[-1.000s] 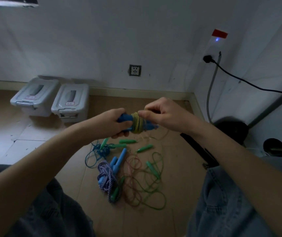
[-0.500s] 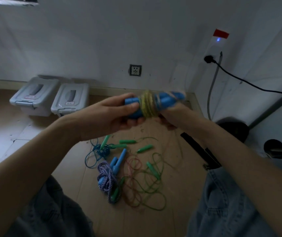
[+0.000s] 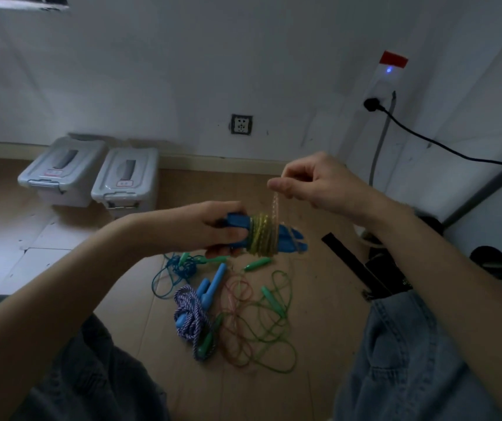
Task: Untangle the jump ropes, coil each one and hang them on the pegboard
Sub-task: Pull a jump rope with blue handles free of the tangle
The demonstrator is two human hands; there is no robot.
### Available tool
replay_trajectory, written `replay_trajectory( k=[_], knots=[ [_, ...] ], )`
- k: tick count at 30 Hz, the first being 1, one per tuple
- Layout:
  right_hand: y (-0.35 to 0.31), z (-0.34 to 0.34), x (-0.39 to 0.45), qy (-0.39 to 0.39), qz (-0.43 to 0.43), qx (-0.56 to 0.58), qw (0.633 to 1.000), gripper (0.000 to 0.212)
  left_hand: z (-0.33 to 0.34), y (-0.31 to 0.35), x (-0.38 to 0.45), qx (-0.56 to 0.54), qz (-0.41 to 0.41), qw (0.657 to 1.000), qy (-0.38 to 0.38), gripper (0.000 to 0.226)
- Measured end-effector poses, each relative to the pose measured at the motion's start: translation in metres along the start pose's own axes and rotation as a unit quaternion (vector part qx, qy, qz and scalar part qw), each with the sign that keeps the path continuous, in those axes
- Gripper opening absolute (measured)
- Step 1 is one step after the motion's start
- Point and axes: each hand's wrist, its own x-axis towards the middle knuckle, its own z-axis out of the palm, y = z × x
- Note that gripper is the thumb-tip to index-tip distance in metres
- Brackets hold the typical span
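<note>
The right hand (image 3: 319,180) has risen from beside the blue handles (image 3: 262,235), pinching the yellow rope (image 3: 274,205) taut above its coil. The left hand (image 3: 213,229) clasps those handles over tangled ropes (image 3: 243,314) on the floor (image 3: 319,299), right of two bins (image 3: 91,177).

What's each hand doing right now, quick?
Left hand: closed, gripping the blue handles wrapped in yellow rope.
Right hand: closed, pinching the loose end of that rope, held above the handles.
</note>
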Motion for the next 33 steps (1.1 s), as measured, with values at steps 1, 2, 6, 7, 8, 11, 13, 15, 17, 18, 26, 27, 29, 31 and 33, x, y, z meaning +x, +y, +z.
replay_trajectory(
  k=[1,2,6,7,8,11,13,15,17,18,26,27,29,31,33],
  knots=[
    [0.003,0.002,0.001,0.016,0.013,0.007,1.000,0.033,-0.003,0.006,-0.003,-0.020,0.019,1.000,-0.007,0.004],
    [0.004,0.004,0.002,0.028,0.025,0.015,0.999,0.037,-0.006,0.010,-0.006,-0.043,0.028,0.999,-0.008,0.005],
    [0.009,0.014,0.000,-0.009,0.041,0.060,0.997,0.032,-0.011,0.016,-0.017,-0.215,0.043,0.974,-0.049,0.024],
    [0.011,0.017,-0.001,-0.016,0.040,0.071,0.997,0.033,-0.011,0.016,-0.015,-0.270,0.049,0.961,-0.021,0.026],
    [0.013,0.022,-0.002,-0.012,0.045,0.076,0.996,0.040,-0.013,0.016,-0.013,-0.328,0.055,0.943,0.031,0.025],
    [0.008,0.031,-0.004,0.002,0.042,0.042,0.998,0.050,-0.026,0.008,-0.004,-0.420,0.044,0.873,0.244,0.016],
    [0.001,0.032,-0.005,-0.004,-0.008,-0.029,1.000,0.043,-0.026,0.000,0.003,-0.321,-0.023,0.887,0.331,0.011],
    [-0.004,0.027,-0.005,0.028,-0.055,-0.071,0.996,0.035,-0.021,-0.009,0.005,-0.141,-0.076,0.925,0.345,0.007],
    [-0.006,0.017,-0.003,0.096,-0.077,-0.055,0.991,0.031,-0.018,-0.009,0.003,-0.065,-0.066,0.952,0.293,0.009],
    [-0.006,0.012,-0.002,0.115,-0.086,-0.044,0.989,0.030,-0.016,-0.007,0.000,-0.053,-0.052,0.965,0.252,0.010],
    [0.000,0.016,-0.001,-0.018,0.001,0.162,0.987,0.029,-0.015,0.009,-0.011,-0.103,0.050,0.993,-0.003,0.016],
    [0.001,0.014,-0.001,-0.034,0.025,0.230,0.972,0.028,-0.017,0.009,-0.012,-0.111,0.054,0.992,-0.002,0.017],
    [-0.001,0.015,-0.001,-0.021,0.038,0.243,0.969,0.028,-0.021,0.005,-0.011,-0.057,0.062,0.996,0.024,0.005],
    [0.000,0.019,0.002,0.021,0.012,0.133,0.991,0.030,-0.026,0.001,-0.007,0.017,0.065,0.997,0.045,0.020],
    [-0.001,0.021,0.003,0.048,-0.017,0.026,0.998,0.029,-0.027,0.004,-0.006,-0.008,0.046,0.998,0.041,0.043]
  ],
)
